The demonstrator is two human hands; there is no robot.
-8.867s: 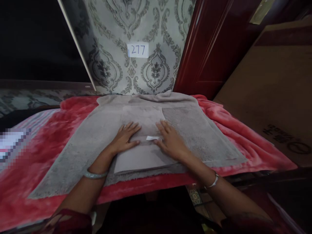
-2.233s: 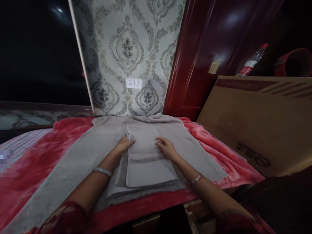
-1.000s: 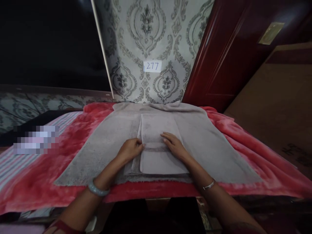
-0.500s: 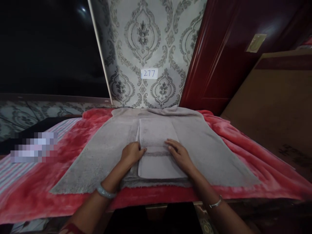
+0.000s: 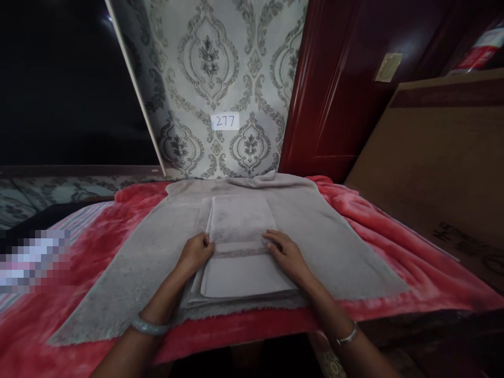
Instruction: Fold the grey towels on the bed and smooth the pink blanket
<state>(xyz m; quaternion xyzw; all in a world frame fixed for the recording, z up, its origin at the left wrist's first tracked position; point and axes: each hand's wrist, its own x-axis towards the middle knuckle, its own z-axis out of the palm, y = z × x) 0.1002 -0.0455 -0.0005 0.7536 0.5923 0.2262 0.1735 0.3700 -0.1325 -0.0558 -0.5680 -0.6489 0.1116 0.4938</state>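
A folded pale grey towel (image 5: 244,220) with a darker band across it lies flat in the middle of a larger spread grey cloth (image 5: 323,236). My left hand (image 5: 196,253) is closed at the towel's left edge, thumb and fingers pinching its layers. On the right side, my right hand (image 5: 286,253) rests with fingers stretched out, touching the towel's right edge near the band. The underside of the folded stack is hidden.
Beneath the grey cloth is a red plush blanket (image 5: 129,210), rumpled at the right. A striped cloth (image 5: 84,218) lies at the left. Behind stand a dark screen (image 5: 71,89) and patterned wall; a large cardboard box (image 5: 437,157) leans at the right.
The view has shifted slightly, so the scene sits further left. My left hand has closed more on the towel's left edge; my right hand stays at its right edge.
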